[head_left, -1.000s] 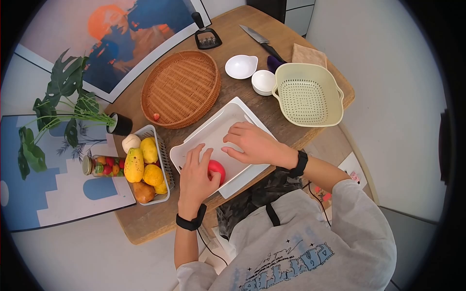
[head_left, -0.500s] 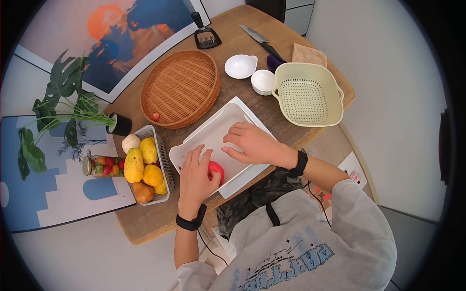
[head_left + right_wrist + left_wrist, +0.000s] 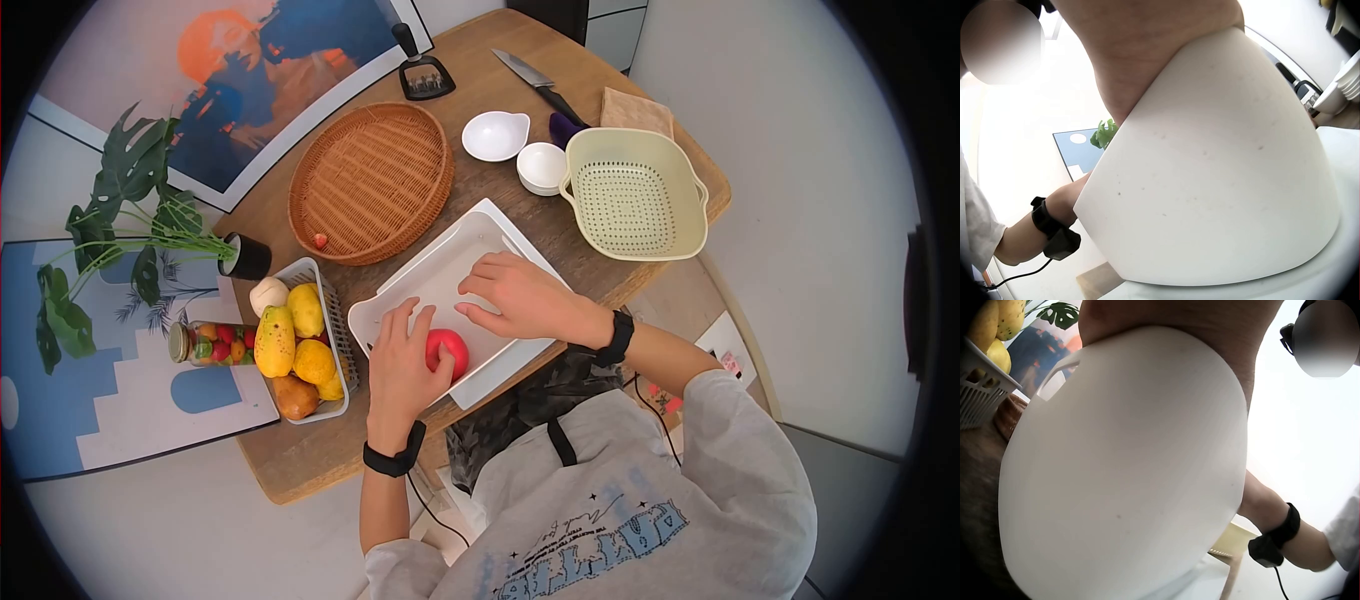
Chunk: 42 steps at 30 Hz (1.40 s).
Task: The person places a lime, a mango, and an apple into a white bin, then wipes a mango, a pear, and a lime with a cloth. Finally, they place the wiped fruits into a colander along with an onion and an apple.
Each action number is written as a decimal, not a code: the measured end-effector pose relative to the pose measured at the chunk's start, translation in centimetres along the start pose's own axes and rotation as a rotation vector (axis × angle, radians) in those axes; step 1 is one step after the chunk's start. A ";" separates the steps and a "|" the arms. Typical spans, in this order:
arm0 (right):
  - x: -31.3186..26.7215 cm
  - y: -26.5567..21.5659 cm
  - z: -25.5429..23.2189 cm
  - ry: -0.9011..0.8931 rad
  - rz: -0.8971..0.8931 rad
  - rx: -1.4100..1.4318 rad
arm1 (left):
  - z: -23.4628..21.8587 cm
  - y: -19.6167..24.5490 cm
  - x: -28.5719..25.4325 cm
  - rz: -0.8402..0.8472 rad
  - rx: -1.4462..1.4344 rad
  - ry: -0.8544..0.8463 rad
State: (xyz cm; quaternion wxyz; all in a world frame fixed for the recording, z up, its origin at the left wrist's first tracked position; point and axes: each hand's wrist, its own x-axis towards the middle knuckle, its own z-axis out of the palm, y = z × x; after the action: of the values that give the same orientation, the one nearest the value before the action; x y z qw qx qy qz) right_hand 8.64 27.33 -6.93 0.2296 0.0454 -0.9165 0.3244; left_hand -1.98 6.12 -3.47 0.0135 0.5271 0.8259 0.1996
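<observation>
A white basin [image 3: 470,240] with handle slots stands in front of the person. Inside, near its left end, lies a smooth, round red thing [image 3: 450,350]; its kind is unclear. My left hand [image 3: 403,358] reaches over the near left rim, fingers spread, thumb overlapping the red thing's edge. Across the basin hovers my right hand [image 3: 520,295], fingers loosely bent, with nothing seen in its grasp. In the left wrist view the basin's outer wall [image 3: 1129,469] hides the fingers. The right wrist view likewise shows mostly that wall [image 3: 1222,169], with the wrist over the rim.
On the left are a grey basket [image 3: 343,350] of fruit, a glass jar [image 3: 215,343] and a potted plant [image 3: 248,257]. A round wicker tray [image 3: 375,185], white bowls [image 3: 497,137], a knife [image 3: 535,80] and a pale green colander [image 3: 635,205] stand farther back.
The red thing first shifted slightly left under my left hand, then back right, and more of it shows now. Both hands stay almost in place.
</observation>
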 end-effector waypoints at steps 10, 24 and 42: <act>0.0 0.0 0.0 -0.002 0.001 0.002 | 0.2 -0.2 0.0 0.010 0.001 -0.021; 0.3 -0.6 -0.9 -0.092 0.055 0.026 | 0.2 -0.2 0.0 0.000 0.006 -0.055; 0.2 -0.2 -0.5 -0.038 0.015 0.029 | -0.1 0.5 0.2 0.045 0.022 0.005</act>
State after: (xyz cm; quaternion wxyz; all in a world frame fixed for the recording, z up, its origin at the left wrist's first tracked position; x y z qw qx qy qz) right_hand 8.72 27.42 -6.40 0.2092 0.0481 -0.9162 0.3383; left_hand -1.68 6.48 -3.18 0.0013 0.5451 0.8160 0.1922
